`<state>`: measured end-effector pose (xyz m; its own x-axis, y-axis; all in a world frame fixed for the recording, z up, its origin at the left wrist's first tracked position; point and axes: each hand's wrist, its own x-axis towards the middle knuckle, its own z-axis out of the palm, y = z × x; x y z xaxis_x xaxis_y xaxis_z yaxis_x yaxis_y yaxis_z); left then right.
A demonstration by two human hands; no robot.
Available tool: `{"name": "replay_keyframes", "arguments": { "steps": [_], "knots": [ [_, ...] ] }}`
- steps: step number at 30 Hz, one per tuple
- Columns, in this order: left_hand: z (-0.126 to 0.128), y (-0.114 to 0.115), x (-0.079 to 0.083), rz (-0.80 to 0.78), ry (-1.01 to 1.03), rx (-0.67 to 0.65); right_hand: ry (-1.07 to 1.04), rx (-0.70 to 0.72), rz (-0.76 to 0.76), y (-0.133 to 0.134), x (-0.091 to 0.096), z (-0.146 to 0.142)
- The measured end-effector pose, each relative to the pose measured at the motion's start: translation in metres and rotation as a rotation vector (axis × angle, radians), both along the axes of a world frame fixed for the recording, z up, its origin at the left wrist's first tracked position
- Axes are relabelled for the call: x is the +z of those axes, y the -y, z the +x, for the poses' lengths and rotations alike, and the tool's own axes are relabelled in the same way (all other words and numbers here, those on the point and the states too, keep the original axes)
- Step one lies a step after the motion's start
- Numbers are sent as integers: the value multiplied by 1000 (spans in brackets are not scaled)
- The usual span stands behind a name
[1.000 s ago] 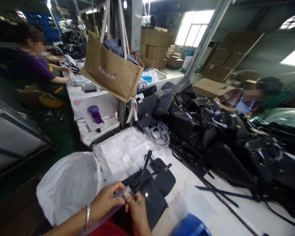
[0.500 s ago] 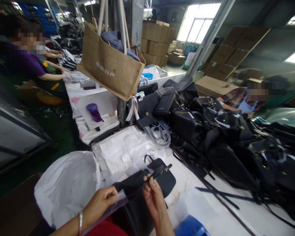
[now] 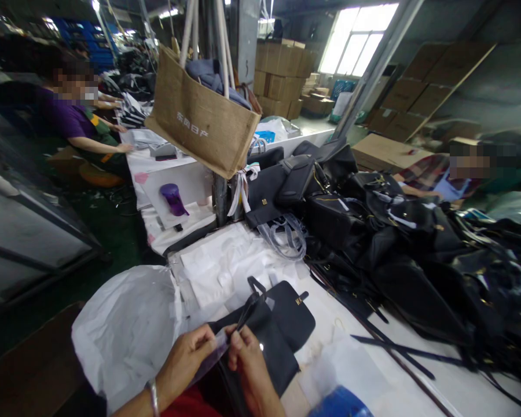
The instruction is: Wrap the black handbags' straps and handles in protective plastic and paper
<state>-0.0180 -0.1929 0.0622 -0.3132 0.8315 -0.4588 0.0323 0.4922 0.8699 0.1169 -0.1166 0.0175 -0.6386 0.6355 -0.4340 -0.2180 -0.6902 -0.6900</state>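
Observation:
A black bag [image 3: 282, 347] lies in front of me on the white table, its rounded flap [image 3: 292, 315] with a small gold-coloured fitting turned out to the right. My right hand [image 3: 249, 356] is closed, thumb and fingers pinching a thin black strap [image 3: 246, 313] above the bag. Just left of it, my left hand [image 3: 191, 353] pinches a strip of clear plastic film [image 3: 212, 356], which trails down towards my lap. The hands almost touch at the fingertips. Part of the bag is hidden behind my hands and forearms.
A large pile of black bags [image 3: 403, 278] covers the right side. At left stands a white sack [image 3: 125, 324]. A tan tote [image 3: 204, 119] hangs ahead. Something blue [image 3: 341, 402] lies at the near edge. Two people work nearby, one left [image 3: 69, 119], one right [image 3: 429, 174].
My right hand has moved down and left, closer to my left hand. The black strap now stands up more steeply, and more of the bag's body shows. The view has shifted slightly.

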Motion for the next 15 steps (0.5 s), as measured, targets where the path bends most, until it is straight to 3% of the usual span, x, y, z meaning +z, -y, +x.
{"name": "replay_keyframes", "arguments": {
  "steps": [3, 6, 10, 13, 15],
  "knots": [
    [-1, 5, -4, -18, -93, -27, -140, -129, -169, -29, 1, 16],
    [-3, 7, -5, -45, -96, -12, -165, -244, -172, -39, -2, 16],
    [-6, 5, -1, -72, -118, 29, -81, -203, -87, -5, -10, -7],
    [-3, 4, -1, -83, -135, -56, -54, -105, -65, 20, -13, -15],
    [-1, 5, -3, -87, -136, -96, -66, -62, -98, 19, -12, -10]
  ]
}}
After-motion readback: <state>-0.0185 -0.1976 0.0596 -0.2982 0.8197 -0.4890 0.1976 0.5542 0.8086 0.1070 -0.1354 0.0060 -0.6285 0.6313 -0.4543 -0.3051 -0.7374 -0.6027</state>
